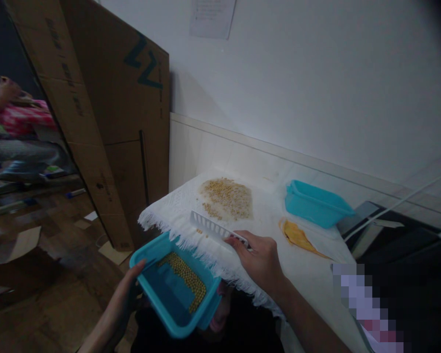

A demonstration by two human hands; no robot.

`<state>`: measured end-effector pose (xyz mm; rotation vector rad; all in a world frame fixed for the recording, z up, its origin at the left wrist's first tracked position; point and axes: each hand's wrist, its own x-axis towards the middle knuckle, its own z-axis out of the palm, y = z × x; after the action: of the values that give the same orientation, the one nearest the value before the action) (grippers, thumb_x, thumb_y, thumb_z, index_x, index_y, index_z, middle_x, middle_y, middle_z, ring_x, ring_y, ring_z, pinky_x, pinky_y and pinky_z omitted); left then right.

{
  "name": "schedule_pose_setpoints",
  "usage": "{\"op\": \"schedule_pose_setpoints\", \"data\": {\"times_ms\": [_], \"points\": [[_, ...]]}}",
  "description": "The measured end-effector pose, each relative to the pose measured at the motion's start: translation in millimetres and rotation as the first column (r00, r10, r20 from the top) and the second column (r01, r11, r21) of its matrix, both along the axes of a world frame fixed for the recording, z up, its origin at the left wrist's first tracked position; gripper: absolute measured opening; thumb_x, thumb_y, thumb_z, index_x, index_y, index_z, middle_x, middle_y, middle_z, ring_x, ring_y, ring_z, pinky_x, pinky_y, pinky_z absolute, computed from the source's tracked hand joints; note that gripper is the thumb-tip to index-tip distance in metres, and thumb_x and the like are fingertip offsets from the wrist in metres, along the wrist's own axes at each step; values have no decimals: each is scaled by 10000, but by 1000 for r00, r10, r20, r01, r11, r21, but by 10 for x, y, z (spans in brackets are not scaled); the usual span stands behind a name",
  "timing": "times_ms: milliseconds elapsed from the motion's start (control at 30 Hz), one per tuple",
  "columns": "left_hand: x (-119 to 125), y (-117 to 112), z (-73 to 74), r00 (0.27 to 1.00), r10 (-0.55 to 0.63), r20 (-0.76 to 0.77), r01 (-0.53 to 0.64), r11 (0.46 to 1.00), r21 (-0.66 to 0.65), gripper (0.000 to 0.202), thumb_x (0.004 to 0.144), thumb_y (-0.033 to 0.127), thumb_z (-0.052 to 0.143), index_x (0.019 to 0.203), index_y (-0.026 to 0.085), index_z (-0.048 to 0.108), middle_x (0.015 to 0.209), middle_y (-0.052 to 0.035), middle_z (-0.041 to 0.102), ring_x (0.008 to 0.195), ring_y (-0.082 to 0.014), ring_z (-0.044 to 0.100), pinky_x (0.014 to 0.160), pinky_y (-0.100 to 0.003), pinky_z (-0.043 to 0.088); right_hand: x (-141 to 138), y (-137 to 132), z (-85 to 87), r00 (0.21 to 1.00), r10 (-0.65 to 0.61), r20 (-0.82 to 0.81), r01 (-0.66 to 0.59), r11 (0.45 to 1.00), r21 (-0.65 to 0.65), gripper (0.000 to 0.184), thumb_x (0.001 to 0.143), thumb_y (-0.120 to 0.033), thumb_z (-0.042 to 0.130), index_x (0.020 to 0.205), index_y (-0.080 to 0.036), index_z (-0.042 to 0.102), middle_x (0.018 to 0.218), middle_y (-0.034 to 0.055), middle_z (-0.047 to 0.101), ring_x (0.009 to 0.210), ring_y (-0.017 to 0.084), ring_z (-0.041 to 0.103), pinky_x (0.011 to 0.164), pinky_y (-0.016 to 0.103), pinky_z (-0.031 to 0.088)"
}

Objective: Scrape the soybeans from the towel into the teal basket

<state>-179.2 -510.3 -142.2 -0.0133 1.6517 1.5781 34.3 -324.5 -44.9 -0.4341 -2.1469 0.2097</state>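
Observation:
My left hand (122,290) grips the left rim of a blue plastic basin (155,308), tilted below the table's front edge. Yellowish soybeans (187,278) lie along the far and right sides of its bottom. Over the table edge, my right hand (260,260) is closed on one end of a white slotted plastic strip (209,224). A few loose beans lie by the strip on a white fringed cloth (180,208). Behind it spreads a patch of soybeans (220,189), mixed with paler, finer bits on its right.
A second blue basin (312,203) stands at the table's back right, beside a crumpled orange-yellow cloth or bag (297,235). A tall cardboard box (125,113) rises on the left. Beyond it, another person's hand (9,90) shows. Dark equipment (400,240) sits on the right.

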Motion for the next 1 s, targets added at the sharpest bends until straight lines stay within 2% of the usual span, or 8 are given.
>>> {"op": "schedule_pose_setpoints", "data": {"times_ms": [333,400,567,700,867,1000], "points": [[-21,-21,25,998,-54,42,52,998,32,782,721,725,693,1259,159,650,1049,-148,792,1005,-339,720,654,-340,567,37,-269,50,994,109,-13,-110,993,-49,353,1036,-378,572,838,-172,780,657,16,768,507,114,706,522,166,520],[-23,-27,17,998,-57,31,56,998,29,773,736,720,686,1270,164,649,1039,-138,794,991,-334,723,661,-345,573,39,-275,49,995,96,-15,-97,995,-38,357,1038,-376,569,836,-173,782,655,17,766,506,117,705,527,168,526],[-36,-41,-25,996,-67,52,64,996,63,755,752,698,699,1267,147,647,755,-76,784,782,-296,743,642,-331,563,60,-223,30,999,21,-38,-22,1000,-9,379,1029,-402,577,824,-165,789,634,33,760,490,124,696,516,173,512],[-30,-28,-10,997,-29,71,26,998,56,636,794,652,692,1206,169,663,854,-89,804,839,-297,749,653,-349,583,56,-203,20,998,-55,-33,54,998,-24,386,1023,-401,581,802,-162,788,605,31,739,455,117,655,492,189,467],[-17,-25,42,997,-42,60,40,998,38,587,801,651,686,1122,160,688,831,-83,810,841,-291,751,645,-334,574,-76,-99,26,997,-71,2,69,972,-224,390,987,-435,604,775,-158,779,528,-5,662,410,98,554,451,201,391],[-18,-30,59,997,-34,63,32,999,33,574,814,637,677,1135,162,684,800,-86,810,833,-303,756,634,-353,589,-168,246,10,997,-69,40,80,897,-436,444,920,-518,634,678,-158,732,541,8,653,474,125,564,465,217,389]]}}
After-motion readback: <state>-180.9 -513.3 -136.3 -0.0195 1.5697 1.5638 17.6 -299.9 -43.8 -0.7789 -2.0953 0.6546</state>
